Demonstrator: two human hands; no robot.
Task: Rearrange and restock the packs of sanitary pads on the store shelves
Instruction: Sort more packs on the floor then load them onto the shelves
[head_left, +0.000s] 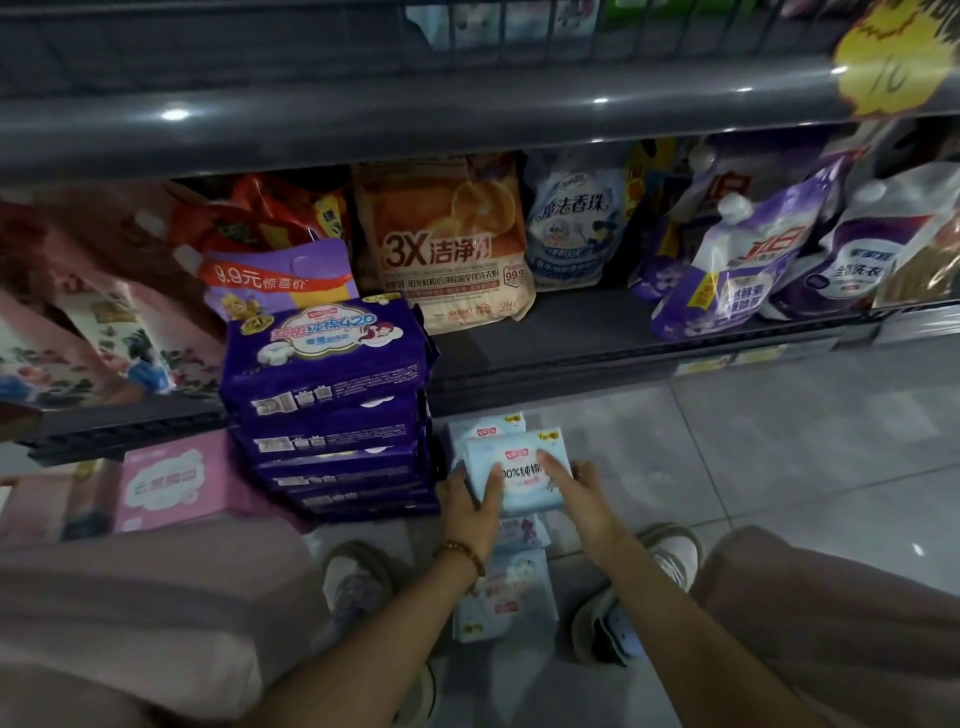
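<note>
A light blue pack of pads (519, 480) lies on a small pile of similar packs on the floor tiles. My left hand (470, 506) grips its left edge, thumb on top. My right hand (576, 493) holds its right side, fingers curled over the top. Another light blue pack (488, 428) peeks out behind it. More pale packs (511, 592) lie on the floor between my feet. A tall stack of purple pad packs (327, 405) stands just left of my hands, in front of the bottom shelf.
A pink box (171, 480) sits left of the purple stack. The bottom shelf (571, 338) carries detergent pouches: an orange one (452, 244), a blue-white one (576, 218), purple ones (737, 260). Bare grey floor tiles (779, 441) lie to the right. My knees flank the pile.
</note>
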